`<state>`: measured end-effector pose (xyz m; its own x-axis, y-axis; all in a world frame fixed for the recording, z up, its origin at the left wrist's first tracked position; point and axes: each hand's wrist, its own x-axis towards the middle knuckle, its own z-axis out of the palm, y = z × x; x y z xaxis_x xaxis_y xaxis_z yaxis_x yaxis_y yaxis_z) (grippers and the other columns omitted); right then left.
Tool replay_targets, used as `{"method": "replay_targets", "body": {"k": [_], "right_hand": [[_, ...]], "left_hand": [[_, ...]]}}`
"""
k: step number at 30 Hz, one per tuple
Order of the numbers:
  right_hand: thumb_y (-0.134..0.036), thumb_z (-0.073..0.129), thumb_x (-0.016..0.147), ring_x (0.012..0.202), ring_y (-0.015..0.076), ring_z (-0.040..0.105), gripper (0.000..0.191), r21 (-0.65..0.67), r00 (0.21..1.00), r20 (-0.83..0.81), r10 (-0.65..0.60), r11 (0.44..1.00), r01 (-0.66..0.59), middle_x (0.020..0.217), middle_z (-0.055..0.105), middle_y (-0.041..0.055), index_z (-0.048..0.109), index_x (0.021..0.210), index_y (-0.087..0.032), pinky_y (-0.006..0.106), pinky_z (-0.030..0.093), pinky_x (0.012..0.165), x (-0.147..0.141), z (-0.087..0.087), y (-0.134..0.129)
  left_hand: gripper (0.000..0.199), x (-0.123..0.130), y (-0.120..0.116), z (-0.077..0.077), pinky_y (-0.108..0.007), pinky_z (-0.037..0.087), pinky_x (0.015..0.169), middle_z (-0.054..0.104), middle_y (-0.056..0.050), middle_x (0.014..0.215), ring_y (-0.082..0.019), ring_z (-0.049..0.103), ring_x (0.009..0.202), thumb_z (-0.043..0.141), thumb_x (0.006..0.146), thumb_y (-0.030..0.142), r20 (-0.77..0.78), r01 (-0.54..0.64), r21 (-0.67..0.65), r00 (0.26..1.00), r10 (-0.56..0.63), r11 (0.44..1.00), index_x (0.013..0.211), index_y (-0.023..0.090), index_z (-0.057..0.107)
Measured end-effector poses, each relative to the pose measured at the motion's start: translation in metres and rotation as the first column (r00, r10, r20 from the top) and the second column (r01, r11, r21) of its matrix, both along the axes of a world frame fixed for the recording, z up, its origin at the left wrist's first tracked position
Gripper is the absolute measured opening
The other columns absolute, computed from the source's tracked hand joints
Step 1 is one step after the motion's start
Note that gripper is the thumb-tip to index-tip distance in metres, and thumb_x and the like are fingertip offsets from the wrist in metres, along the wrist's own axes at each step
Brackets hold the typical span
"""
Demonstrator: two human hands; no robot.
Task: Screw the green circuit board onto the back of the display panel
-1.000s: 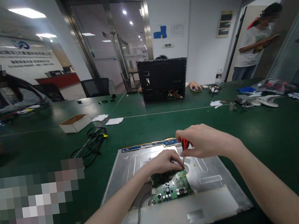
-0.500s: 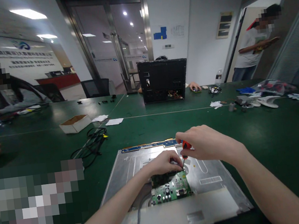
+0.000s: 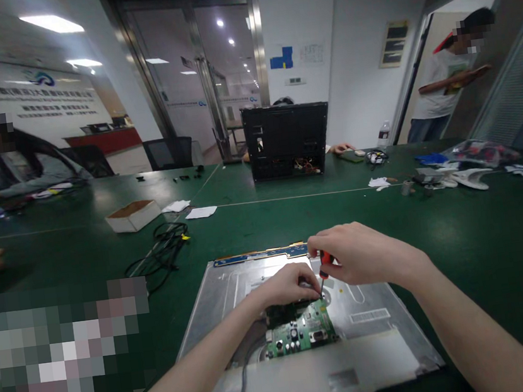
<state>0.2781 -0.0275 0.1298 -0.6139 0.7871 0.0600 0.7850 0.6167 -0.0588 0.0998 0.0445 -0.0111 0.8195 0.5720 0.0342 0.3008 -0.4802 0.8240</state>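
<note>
My right hand (image 3: 361, 250) is wrapped round the red and black handle of a screwdriver (image 3: 325, 266). Its thin shaft points down at the upper right corner of a green circuit board (image 3: 300, 334). Close beside the tip, my left hand (image 3: 294, 283) has its fingers pinched together; what they hold, if anything, is hidden. The board sits on the metal back of a flat display panel (image 3: 374, 296), lying on the table before me. A narrow blue circuit strip (image 3: 254, 258) runs along the panel's far edge. A grey cable (image 3: 243, 379) crosses its left part.
Left of the panel lie tangled black cables (image 3: 165, 246), with a small open box (image 3: 133, 218) and paper (image 3: 201, 212) beyond. A black monitor casing (image 3: 287, 139) stands across the green table (image 3: 479, 258). Loose parts and bags (image 3: 480, 153) lie far right. Other people are nearby.
My hands and the screwdriver stay almost in place at the board's corner. Across the table, another person's hand beside the monitor casing has shifted slightly.
</note>
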Motion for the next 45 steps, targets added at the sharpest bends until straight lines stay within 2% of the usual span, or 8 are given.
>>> {"method": "replay_targets", "body": {"k": [7, 14, 20, 28, 36, 39, 45], "right_hand": [[-0.03, 0.053, 0.086, 0.074, 0.0206, 0.062, 0.016, 0.031, 0.992, 0.061, -0.107, 0.994, 0.105, 0.084, 0.069, 0.0034, 0.06, 0.098, -0.022, 0.027, 0.03, 0.054, -0.0016, -0.0003, 0.0008], [-0.021, 0.055, 0.079, 0.077, 0.017, 0.059, 0.018, -0.047, 0.997, -0.049, 0.054, 0.997, -0.056, 0.094, 0.066, 0.0007, 0.056, 0.097, -0.023, 0.027, 0.031, 0.057, 0.0008, -0.0003, -0.0048], [-0.02, 0.052, 0.081, 0.074, 0.0176, 0.059, 0.02, -0.025, 1.0, -0.021, -0.001, 1.0, 0.0, 0.089, 0.067, 0.0015, 0.054, 0.1, -0.022, 0.026, 0.029, 0.054, 0.0, -0.003, -0.0018], [-0.03, 0.053, 0.085, 0.071, 0.0216, 0.062, 0.016, 0.033, 0.99, 0.055, -0.128, 0.991, 0.127, 0.079, 0.068, 0.0039, 0.059, 0.097, -0.021, 0.028, 0.026, 0.051, -0.0048, 0.0005, -0.002], [-0.023, 0.054, 0.08, 0.075, 0.0177, 0.059, 0.015, -0.025, 0.999, -0.042, 0.011, 1.0, -0.012, 0.093, 0.066, 0.0022, 0.055, 0.095, -0.022, 0.027, 0.031, 0.057, -0.0011, 0.0006, -0.0069], [-0.02, 0.053, 0.08, 0.075, 0.0175, 0.059, 0.016, -0.04, 0.999, -0.033, 0.007, 0.999, -0.008, 0.092, 0.067, 0.0018, 0.054, 0.096, -0.022, 0.027, 0.031, 0.056, -0.0017, 0.0002, -0.0064], [-0.022, 0.052, 0.083, 0.076, 0.0199, 0.062, 0.017, 0.017, 0.999, 0.023, -0.028, 0.999, 0.028, 0.089, 0.068, 0.0029, 0.053, 0.1, -0.021, 0.027, 0.029, 0.054, -0.0028, -0.0001, -0.0028]], "left_hand": [[0.006, -0.0006, 0.0009, -0.0023, -0.023, 0.044, 0.073, 0.068, 0.0, 0.081, -0.017, 0.062, 0.079, 0.07, 0.071, 0.016, -0.002, -0.001, 0.004, 1.0, 0.001, 1.0, 0.076, 0.018, 0.073], [0.008, -0.0003, 0.0011, -0.002, -0.022, 0.043, 0.07, 0.068, 0.002, 0.075, -0.015, 0.061, 0.074, 0.069, 0.071, 0.014, -0.016, 0.008, 0.007, 1.0, -0.008, 1.0, 0.077, 0.017, 0.073], [0.009, -0.0005, 0.0006, -0.0017, -0.022, 0.043, 0.07, 0.067, 0.002, 0.073, -0.015, 0.061, 0.074, 0.068, 0.071, 0.012, -0.026, 0.004, 0.018, 1.0, -0.004, 1.0, 0.074, 0.018, 0.073], [0.009, -0.0003, 0.0006, -0.0012, -0.021, 0.043, 0.07, 0.069, 0.001, 0.079, -0.015, 0.061, 0.076, 0.07, 0.07, 0.013, -0.017, 0.0, 0.025, 1.0, 0.0, 1.0, 0.077, 0.018, 0.073], [0.01, 0.0001, -0.001, 0.0003, -0.021, 0.043, 0.068, 0.068, 0.002, 0.074, -0.015, 0.06, 0.072, 0.068, 0.071, 0.012, -0.012, -0.003, 0.037, 1.0, 0.003, 0.999, 0.078, 0.017, 0.073], [0.009, 0.0003, -0.0008, -0.0006, -0.021, 0.043, 0.069, 0.067, 0.002, 0.074, -0.015, 0.061, 0.073, 0.068, 0.07, 0.011, -0.017, -0.001, 0.037, 1.0, 0.001, 0.999, 0.075, 0.017, 0.072], [0.008, -0.0002, -0.0009, 0.0002, -0.022, 0.044, 0.072, 0.068, 0.001, 0.08, -0.016, 0.06, 0.078, 0.069, 0.071, 0.013, -0.024, -0.019, 0.048, 1.0, 0.021, 0.999, 0.075, 0.018, 0.072]]}}
